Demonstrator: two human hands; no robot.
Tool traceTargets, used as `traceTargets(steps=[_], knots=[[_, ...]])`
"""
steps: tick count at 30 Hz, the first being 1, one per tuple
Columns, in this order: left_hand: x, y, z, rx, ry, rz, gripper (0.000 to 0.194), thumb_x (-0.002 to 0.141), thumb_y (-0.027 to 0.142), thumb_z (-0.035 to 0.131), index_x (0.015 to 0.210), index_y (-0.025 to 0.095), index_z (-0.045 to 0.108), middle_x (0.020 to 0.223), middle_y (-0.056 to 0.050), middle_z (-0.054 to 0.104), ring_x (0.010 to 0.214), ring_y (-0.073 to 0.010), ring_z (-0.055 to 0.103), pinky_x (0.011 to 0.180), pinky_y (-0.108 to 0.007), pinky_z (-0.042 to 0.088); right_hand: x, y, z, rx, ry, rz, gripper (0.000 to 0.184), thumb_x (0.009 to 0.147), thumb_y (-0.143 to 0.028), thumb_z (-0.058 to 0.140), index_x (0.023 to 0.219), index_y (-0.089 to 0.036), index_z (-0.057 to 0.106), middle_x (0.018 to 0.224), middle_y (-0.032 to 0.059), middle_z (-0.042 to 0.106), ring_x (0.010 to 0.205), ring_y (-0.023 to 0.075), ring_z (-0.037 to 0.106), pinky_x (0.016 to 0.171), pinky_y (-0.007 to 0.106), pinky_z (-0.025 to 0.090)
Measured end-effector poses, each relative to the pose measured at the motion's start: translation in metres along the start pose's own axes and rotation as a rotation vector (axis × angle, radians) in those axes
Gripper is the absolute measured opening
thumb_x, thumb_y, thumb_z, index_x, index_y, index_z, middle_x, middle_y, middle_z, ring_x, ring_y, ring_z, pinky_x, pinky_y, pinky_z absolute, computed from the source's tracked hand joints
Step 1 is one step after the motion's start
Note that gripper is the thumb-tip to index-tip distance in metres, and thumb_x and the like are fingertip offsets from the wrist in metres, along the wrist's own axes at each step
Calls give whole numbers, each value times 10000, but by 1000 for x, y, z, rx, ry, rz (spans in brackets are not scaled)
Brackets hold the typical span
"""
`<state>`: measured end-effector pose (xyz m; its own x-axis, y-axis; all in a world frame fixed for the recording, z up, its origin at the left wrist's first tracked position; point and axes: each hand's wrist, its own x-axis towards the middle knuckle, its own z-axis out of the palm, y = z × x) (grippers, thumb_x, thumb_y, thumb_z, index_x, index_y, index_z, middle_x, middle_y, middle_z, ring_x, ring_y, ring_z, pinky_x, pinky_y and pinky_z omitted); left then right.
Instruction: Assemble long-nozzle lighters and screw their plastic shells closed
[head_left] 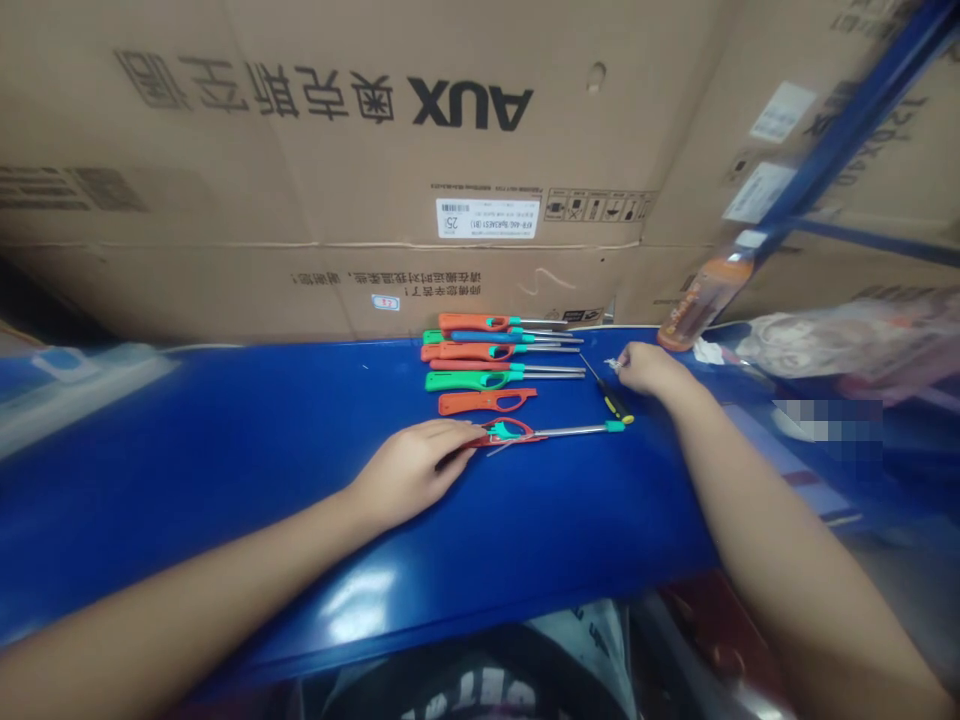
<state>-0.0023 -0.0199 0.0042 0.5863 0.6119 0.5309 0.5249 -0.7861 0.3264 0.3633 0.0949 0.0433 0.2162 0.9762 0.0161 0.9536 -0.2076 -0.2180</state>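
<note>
My left hand [420, 467] is closed round the handle end of an opened orange long-nosed lighter [531, 434], whose green inner parts show and whose metal tube points right to a green tip. My right hand [651, 369] is pinched together at the back right, with a small white scrap [613, 364] at its fingertips; what the scrap is cannot be made out. Just left of that hand lies a screwdriver [616, 403] with a black and yellow handle. A loose orange handle half [487, 401] rests behind the opened lighter.
Behind the handle half, several long-nosed lighters [480, 381] in green, orange and blue lie in a row on the blue table [300, 440]. A drink bottle [705, 298] stands tilted-looking at the back right, near blurred plastic bags [810, 345]. Large cardboard [322, 200] walls the back.
</note>
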Motion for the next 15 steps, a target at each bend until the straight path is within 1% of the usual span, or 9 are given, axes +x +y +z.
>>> traceTargets(steps=[2, 4, 5, 7, 8, 10, 11, 12, 15], knots=[[1, 3, -1, -32, 39, -20, 255, 979, 221, 560, 1191, 209, 701, 1158, -70, 754, 1067, -213, 716, 961, -381, 597, -6, -9, -4, 40, 27, -25, 127, 768, -143, 659, 894, -161, 654, 960, 159, 708, 928, 292, 685, 799, 387, 520], [2, 5, -2, -67, 93, -54, 244, 975, 229, 570, 1175, 200, 706, 1150, -76, 752, 1061, -209, 712, 948, -360, 597, -19, -27, -7, 145, 57, -118, 144, 836, -226, 640, 971, -186, 612, 1033, 119, 703, 927, 232, 680, 797, 345, 535], [2, 6, -2, -82, 119, -73, 244, 974, 236, 576, 1177, 197, 705, 1152, -78, 750, 1058, -207, 712, 941, -353, 599, -29, -40, -8, 233, 61, -178, 155, 869, -288, 620, 993, -203, 582, 1019, 86, 700, 857, 191, 680, 743, 315, 548], [3, 7, -2, -97, 148, -114, 277, 971, 261, 593, 1225, 201, 686, 1186, -82, 740, 1070, -208, 709, 939, -353, 598, -53, -67, -5, 721, -84, -317, 237, 845, -384, 661, 942, -209, 533, 917, 62, 678, 729, 176, 666, 589, 303, 554], [3, 7, -2, -101, 158, -127, 310, 964, 278, 611, 1260, 207, 669, 1215, -84, 731, 1091, -214, 703, 951, -360, 593, -66, -81, 0, 913, -209, -388, 308, 803, -424, 712, 921, -214, 521, 868, 43, 666, 713, 176, 668, 563, 301, 561], [3, 6, -1, -117, 167, -136, 389, 937, 312, 659, 1313, 215, 637, 1266, -90, 710, 1133, -230, 689, 980, -378, 580, -93, -105, 12, 1145, -394, -459, 434, 701, -460, 813, 886, -224, 499, 793, 1, 644, 716, 175, 681, 554, 289, 577], [3, 6, -1, -134, 168, -130, 408, 926, 320, 676, 1318, 214, 633, 1268, -94, 709, 1132, -233, 690, 981, -378, 578, -105, -114, 19, 1205, -475, -473, 470, 671, -459, 842, 873, -228, 486, 796, -8, 641, 753, 177, 692, 575, 284, 585], [3, 6, -1, -156, 166, -124, 398, 923, 318, 682, 1304, 209, 641, 1249, -96, 717, 1109, -231, 698, 969, -370, 581, -115, -121, 25, 1245, -510, -487, 497, 646, -458, 862, 855, -232, 472, 785, -23, 622, 752, 172, 685, 575, 282, 589], [3, 6, -3, -217, 165, -130, 242, 952, 267, 638, 1172, 190, 702, 1092, -87, 753, 951, -191, 724, 858, -310, 602, -129, -129, 38, 1180, -512, -563, 458, 699, -476, 830, 861, -231, 478, 801, -26, 598, 731, 149, 637, 561, 269, 569]])
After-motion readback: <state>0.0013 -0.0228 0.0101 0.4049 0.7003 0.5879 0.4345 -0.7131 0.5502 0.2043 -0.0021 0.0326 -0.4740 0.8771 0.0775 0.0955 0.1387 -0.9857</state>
